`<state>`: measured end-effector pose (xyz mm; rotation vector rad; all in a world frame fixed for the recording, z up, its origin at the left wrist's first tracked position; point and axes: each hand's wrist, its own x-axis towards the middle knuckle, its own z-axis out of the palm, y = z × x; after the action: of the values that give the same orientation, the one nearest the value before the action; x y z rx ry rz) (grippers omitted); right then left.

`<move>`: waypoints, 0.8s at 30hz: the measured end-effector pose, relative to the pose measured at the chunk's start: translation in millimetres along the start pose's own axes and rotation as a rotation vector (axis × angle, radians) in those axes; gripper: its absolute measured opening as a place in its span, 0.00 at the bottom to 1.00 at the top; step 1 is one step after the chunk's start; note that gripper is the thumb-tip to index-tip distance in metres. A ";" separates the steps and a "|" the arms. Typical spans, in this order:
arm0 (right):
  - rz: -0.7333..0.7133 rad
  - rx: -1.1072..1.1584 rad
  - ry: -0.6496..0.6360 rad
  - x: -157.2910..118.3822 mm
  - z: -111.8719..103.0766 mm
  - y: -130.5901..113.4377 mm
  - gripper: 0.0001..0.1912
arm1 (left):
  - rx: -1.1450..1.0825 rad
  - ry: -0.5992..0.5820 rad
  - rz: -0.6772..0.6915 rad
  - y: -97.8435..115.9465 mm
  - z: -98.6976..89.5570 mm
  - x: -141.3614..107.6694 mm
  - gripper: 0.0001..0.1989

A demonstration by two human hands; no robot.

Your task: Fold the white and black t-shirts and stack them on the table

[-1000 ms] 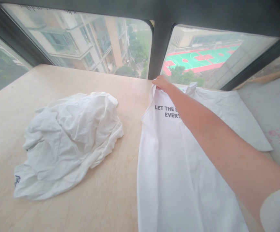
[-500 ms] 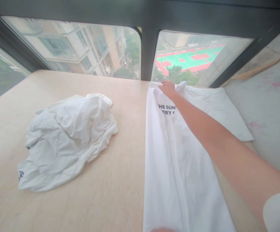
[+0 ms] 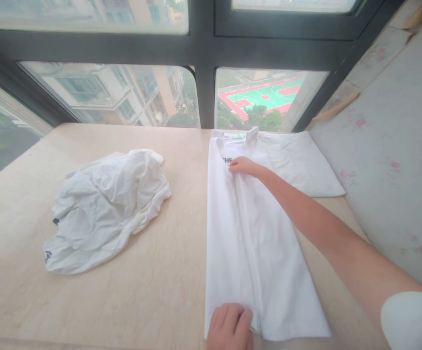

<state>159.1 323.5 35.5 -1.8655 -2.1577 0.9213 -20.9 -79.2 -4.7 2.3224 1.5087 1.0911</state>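
Observation:
A white shirt [image 3: 276, 253] with dark lettering inside its neckline lies lengthwise on the pale tabletop, its left side folded over and one sleeve spread to the right. My right hand [image 3: 245, 166] is closed on the shirt's fabric at the lower edge of the neckline, partly covering the lettering. Down at the hem, my left hand [image 3: 230, 326] has its fingers curled closed on the white cloth. A second white garment [image 3: 109, 209] lies crumpled at the left, with a small dark mark at its lower left corner; neither hand touches it.
Dark window frames [image 3: 206, 87] rise along the back edge of the pale tabletop [image 3: 181, 272]. A wall covering with pink flowers [image 3: 393, 165] borders the right side.
My right hand has moved from the collar's far edge down to the neckline's lower edge. My left hand has come further into view at the hem. The view has tilted up.

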 end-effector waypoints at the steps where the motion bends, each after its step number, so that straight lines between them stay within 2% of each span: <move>1: -0.005 -0.018 -0.007 -0.8 -1.5 -0.9 0.11 | -0.005 -0.022 0.003 -0.5 -2.3 0.4 0.15; 6: -0.029 -0.150 0.004 -3.0 -9.5 -3.0 0.09 | 0.007 -0.099 0.055 4.2 -15.2 5.6 0.13; 10: -0.044 -0.236 0.039 -5.5 -10.3 -2.0 0.12 | 0.026 -0.127 0.069 10.2 -22.4 9.4 0.13; 17: -0.065 -0.410 0.168 -13.5 6.3 -5.7 0.15 | 0.005 -0.242 0.013 13.0 -25.6 5.4 0.12; 24: -0.035 -0.356 0.289 -36.6 18.2 -6.0 0.18 | -0.006 -0.285 -0.037 14.8 -26.3 1.1 0.14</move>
<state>153.3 282.6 34.2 -1.9523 -2.2694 0.2452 -27.1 -91.7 22.1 2.3169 1.4306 0.7172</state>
